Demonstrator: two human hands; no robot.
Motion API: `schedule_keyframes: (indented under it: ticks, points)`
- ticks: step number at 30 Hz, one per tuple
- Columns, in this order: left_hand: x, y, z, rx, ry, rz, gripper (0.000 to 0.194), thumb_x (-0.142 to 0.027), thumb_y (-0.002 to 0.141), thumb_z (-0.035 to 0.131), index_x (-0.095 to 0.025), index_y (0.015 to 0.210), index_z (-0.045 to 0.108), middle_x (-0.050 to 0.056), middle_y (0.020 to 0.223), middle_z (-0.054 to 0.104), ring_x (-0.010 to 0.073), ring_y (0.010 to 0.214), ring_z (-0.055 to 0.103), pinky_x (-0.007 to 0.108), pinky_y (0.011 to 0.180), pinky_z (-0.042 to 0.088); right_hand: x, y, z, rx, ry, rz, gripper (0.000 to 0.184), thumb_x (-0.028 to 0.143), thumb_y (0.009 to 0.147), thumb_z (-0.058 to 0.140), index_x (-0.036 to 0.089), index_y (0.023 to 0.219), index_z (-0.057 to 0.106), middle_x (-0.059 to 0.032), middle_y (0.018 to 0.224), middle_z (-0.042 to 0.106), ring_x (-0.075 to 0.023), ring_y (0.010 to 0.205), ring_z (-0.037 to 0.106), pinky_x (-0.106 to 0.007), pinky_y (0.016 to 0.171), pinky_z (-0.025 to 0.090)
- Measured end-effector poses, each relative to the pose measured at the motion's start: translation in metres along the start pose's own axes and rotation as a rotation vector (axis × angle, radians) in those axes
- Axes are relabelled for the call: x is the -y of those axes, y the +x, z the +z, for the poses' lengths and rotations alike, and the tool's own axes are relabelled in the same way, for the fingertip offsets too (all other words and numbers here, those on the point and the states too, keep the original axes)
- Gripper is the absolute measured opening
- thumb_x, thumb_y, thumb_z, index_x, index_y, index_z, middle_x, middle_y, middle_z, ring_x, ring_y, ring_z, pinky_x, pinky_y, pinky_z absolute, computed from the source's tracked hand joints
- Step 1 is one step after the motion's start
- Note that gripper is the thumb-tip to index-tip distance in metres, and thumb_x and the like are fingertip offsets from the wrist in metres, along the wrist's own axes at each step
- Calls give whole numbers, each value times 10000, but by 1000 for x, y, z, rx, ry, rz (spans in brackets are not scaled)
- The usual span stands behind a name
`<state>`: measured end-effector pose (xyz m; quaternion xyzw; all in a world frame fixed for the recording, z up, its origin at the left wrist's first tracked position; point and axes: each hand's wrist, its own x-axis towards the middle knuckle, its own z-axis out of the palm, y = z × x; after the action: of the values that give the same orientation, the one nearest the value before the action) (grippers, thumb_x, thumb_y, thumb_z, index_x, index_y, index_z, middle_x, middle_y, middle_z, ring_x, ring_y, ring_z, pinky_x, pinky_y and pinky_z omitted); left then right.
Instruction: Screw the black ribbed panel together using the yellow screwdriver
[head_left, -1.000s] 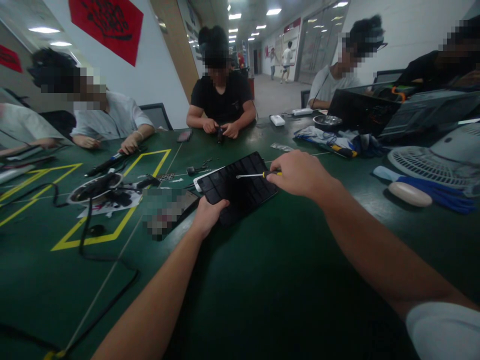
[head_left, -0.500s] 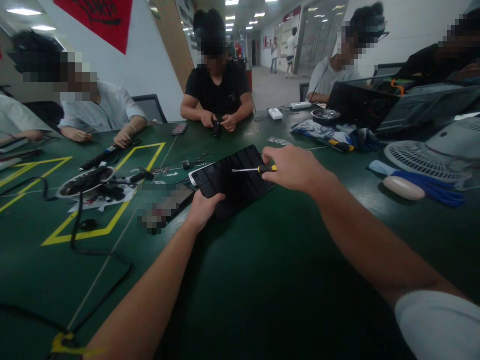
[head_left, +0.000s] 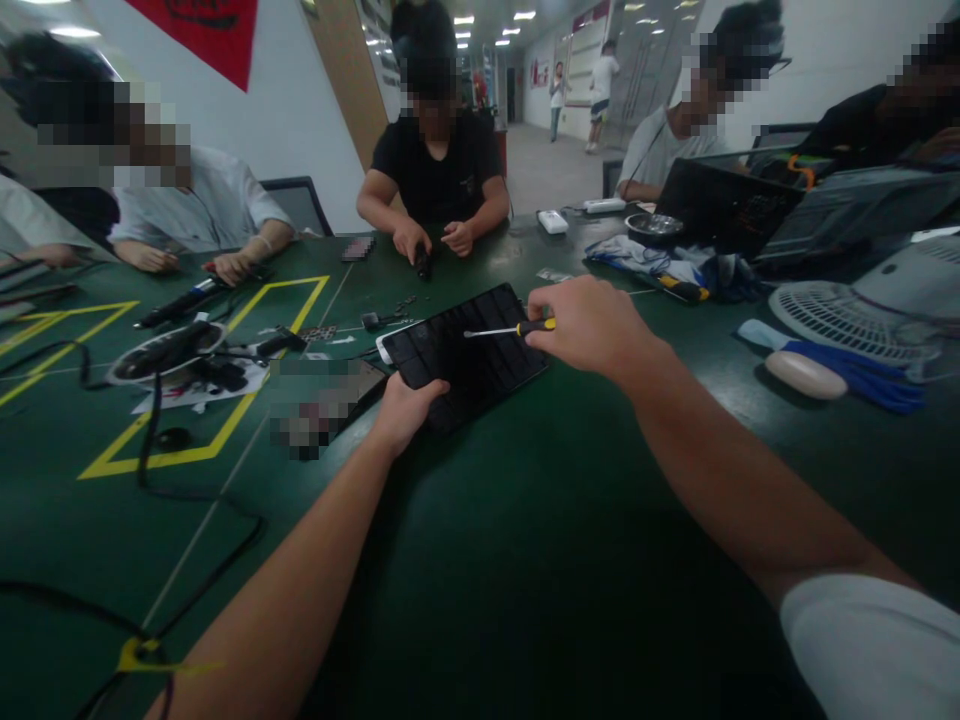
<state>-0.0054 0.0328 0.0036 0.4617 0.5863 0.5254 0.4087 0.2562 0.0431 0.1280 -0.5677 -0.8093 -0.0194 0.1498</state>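
Observation:
A dark, flat rectangular panel (head_left: 480, 350), with faint lines dividing its surface, is tilted in front of me. My left hand (head_left: 409, 405) grips its near left corner, thumb on top and the other fingers hidden underneath. In my right hand (head_left: 581, 320) is a screwdriver (head_left: 534, 328) with a yellow and black handle, pinched between the fingers. Its metal shaft points left over the panel; I cannot tell whether the tip touches the surface. A white edge (head_left: 384, 347) of some object shows behind the panel's left end.
Left of the panel lie a blurred-out flat object (head_left: 330, 400), a dish of dark parts (head_left: 169, 350) and a black cable (head_left: 150, 440). A fan (head_left: 840, 315), blue cloth (head_left: 862, 375) and pale oval object (head_left: 806, 375) sit at right. Other people sit around the green table (head_left: 570, 560).
Both hands keep their hold, and the screwdriver stays over the panel, its shaft slightly more level. The view has shifted a little. Across the table, a person's hands have moved slightly.

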Motion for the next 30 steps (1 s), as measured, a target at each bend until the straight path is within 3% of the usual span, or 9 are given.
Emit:
schedule_keyframes:
  ticks: [15, 23, 30]
  points:
    - [2, 2, -1, -9, 21, 24, 377, -274, 583, 853, -161, 927, 747, 52, 914, 760, 271, 882, 722, 450, 917, 587, 3, 1, -3, 31, -16, 36, 331, 468, 962, 633, 230, 1040, 849, -157, 1071, 797, -343, 1005, 705, -441, 803, 509]
    - [4, 2, -2, 1, 17, 42, 437, -290, 575, 856, -157, 981, 761, 57, 967, 778, 282, 923, 726, 471, 956, 583, 3, -1, -2, 65, -34, 23, 336, 469, 993, 571, 271, 1129, 806, -132, 1095, 792, -354, 1032, 718, -434, 798, 502]
    - [4, 2, -3, 10, 31, 42, 430, -304, 587, 856, -164, 983, 765, 62, 988, 778, 291, 952, 725, 476, 973, 578, 7, 1, -2, 110, -87, 34, 391, 475, 1032, 507, 234, 1081, 811, -166, 1099, 790, -372, 1045, 725, -432, 790, 500]
